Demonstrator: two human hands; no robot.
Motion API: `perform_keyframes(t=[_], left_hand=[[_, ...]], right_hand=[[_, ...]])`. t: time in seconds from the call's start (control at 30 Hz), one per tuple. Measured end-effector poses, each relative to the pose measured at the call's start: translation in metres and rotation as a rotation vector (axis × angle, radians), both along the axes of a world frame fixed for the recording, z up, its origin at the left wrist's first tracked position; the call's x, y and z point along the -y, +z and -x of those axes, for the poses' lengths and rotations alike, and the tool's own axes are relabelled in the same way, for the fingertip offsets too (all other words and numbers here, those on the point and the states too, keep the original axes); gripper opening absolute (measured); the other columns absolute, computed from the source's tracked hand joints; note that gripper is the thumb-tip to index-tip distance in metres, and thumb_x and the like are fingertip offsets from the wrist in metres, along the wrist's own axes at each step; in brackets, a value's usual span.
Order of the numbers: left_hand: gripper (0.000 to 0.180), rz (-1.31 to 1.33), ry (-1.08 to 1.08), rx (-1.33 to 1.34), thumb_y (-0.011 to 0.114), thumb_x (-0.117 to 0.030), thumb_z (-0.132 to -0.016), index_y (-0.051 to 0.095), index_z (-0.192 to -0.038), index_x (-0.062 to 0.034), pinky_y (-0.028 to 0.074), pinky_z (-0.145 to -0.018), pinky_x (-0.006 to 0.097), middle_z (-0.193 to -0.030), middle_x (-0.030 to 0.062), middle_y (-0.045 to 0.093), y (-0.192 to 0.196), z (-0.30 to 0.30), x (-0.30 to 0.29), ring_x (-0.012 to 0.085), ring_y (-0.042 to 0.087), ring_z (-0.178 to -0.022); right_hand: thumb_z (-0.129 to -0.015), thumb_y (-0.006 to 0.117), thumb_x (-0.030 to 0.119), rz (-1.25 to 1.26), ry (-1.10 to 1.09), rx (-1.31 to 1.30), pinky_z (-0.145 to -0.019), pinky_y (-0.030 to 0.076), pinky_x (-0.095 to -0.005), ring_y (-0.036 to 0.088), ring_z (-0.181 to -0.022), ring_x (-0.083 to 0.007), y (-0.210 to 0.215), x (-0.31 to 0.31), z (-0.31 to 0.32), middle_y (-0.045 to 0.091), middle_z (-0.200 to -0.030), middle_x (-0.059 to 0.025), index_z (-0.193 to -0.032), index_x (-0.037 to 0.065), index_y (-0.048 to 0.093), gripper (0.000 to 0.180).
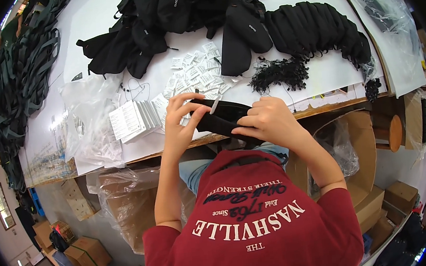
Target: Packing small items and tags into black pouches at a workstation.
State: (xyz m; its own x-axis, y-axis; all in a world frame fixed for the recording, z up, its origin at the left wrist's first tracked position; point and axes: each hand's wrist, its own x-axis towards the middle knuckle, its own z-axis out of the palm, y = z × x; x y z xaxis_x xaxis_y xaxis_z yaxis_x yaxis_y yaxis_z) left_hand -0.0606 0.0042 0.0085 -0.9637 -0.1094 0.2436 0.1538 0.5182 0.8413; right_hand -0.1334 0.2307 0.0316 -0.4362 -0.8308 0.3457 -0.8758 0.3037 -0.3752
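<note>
Both my hands on same small black fabric pouch [222, 118], held just above near edge of white worktop [320, 74]. Left hand [180, 123] pinching its left end, fingers curled over top. Right hand [269, 120] clamped on right end. Stack of white card tags [132, 119] just left of left hand. Heap of black fabric pouches [181, 18] further out beyond both hands, loose white paper labels [194, 73] between.

Black pouch [220, 118], white tags [194, 73]
</note>
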Motion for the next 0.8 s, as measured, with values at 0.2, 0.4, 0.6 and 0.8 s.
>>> perform_keyframes(t=[0.2, 0.4, 0.6, 0.8], left_hand=[[0.009, 0.163, -0.132, -0.014, 0.064, -0.017, -0.084, 0.068, -0.083, -0.0092, 0.027, -0.101, 0.037, -0.106, 0.0017, 0.066, 0.003, 0.002, -0.005, 0.0236, 0.048, -0.113], [0.053, -0.411, 0.183, -0.148, 0.069, -0.017, -0.082, 0.044, -0.127, -0.0060, 0.036, -0.098, 0.036, -0.124, 0.0132, 0.050, -0.008, 0.004, -0.003, 0.0233, 0.046, -0.118], [0.057, -1.513, -0.001, 0.123, 0.072, -0.019, -0.082, 0.042, -0.130, -0.0079, 0.041, -0.098, 0.033, -0.119, 0.0068, 0.056, -0.052, -0.015, -0.039, 0.0189, 0.054, -0.111], [0.038, -1.571, 0.179, 0.078, 0.069, -0.014, -0.083, 0.055, -0.119, -0.0085, 0.044, -0.097, 0.037, -0.114, 0.0043, 0.062, -0.027, -0.009, -0.041, 0.0183, 0.058, -0.108]], right_hand=[[-0.074, 0.073, 0.033, -0.034, 0.042, -0.073, -0.054, 0.039, -0.0304, 0.052, -0.053, -0.0170, -0.006, 0.006, 0.007, 0.050, -0.051, 0.0013, -0.065, 0.013, 0.066, 0.023], [-0.071, 0.076, 0.031, 0.108, -0.047, -0.169, -0.050, 0.036, -0.0295, 0.049, -0.050, -0.0154, 0.006, 0.011, 0.014, 0.047, -0.051, 0.0028, -0.066, 0.014, 0.067, 0.020], [-0.065, 0.081, 0.026, 0.368, -0.086, -0.111, -0.046, 0.033, -0.0294, 0.044, -0.047, -0.0157, 0.007, 0.028, -0.001, 0.043, -0.051, 0.0019, -0.071, 0.011, 0.069, 0.020], [-0.094, 0.058, 0.016, 0.764, -0.493, 0.637, -0.046, 0.026, -0.0208, 0.038, -0.051, -0.0005, -0.004, 0.028, -0.023, 0.057, -0.061, 0.0035, -0.082, 0.003, 0.064, 0.019]])
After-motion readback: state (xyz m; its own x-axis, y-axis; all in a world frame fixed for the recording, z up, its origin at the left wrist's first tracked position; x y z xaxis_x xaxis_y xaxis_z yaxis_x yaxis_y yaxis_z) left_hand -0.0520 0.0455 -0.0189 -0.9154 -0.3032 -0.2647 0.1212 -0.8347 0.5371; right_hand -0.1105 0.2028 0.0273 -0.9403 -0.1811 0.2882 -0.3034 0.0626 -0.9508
